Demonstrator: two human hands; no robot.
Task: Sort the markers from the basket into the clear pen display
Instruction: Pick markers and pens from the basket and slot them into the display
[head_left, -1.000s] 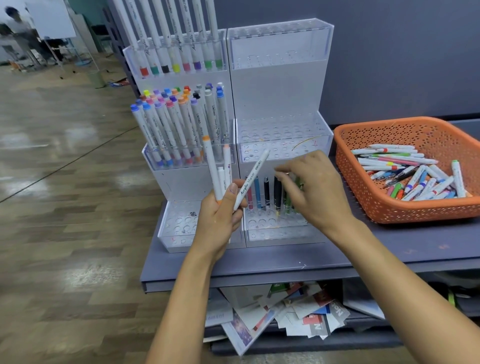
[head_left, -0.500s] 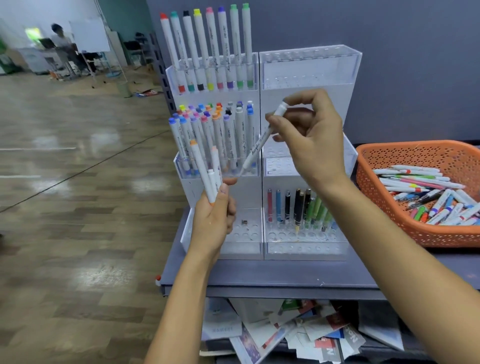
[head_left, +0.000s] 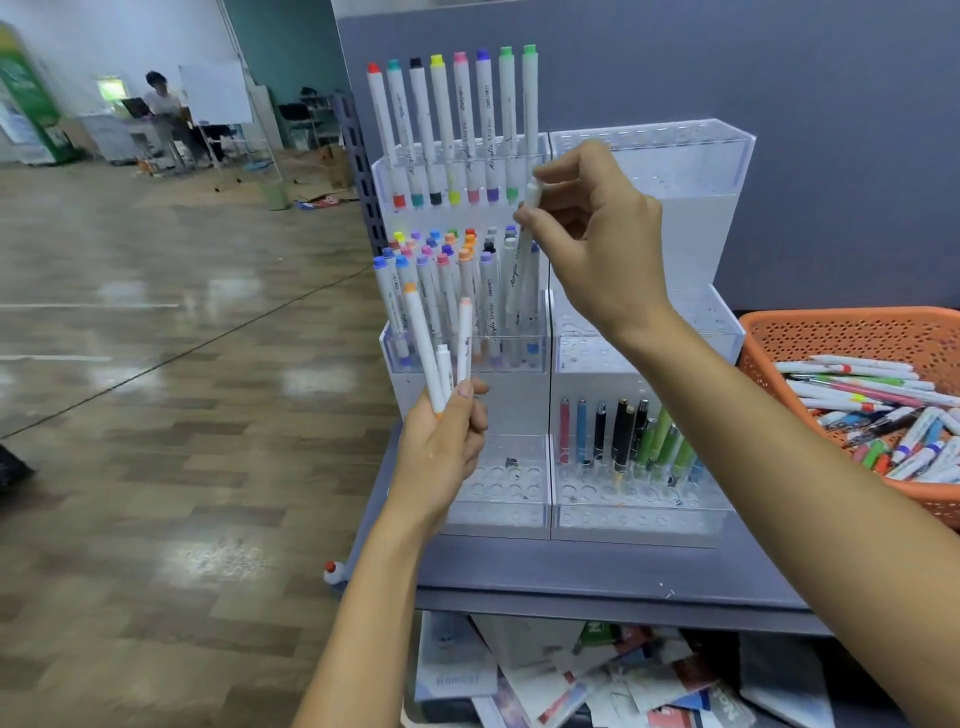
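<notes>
A marker (head_left: 519, 270) is pinched nearly upright by the right hand (head_left: 597, 244) over the left middle tier of the display (head_left: 675, 156), likely for slotting. Three spares (head_left: 422, 338) are gripped in the left hand (head_left: 441, 447), before the display.

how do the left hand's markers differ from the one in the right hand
Left hand grips three markers by their lower ends, fanned upward; right hand pinches one marker by its top end. The three are in front of the display; the one hangs among its middle-tier markers. All white-barrelled.
</notes>
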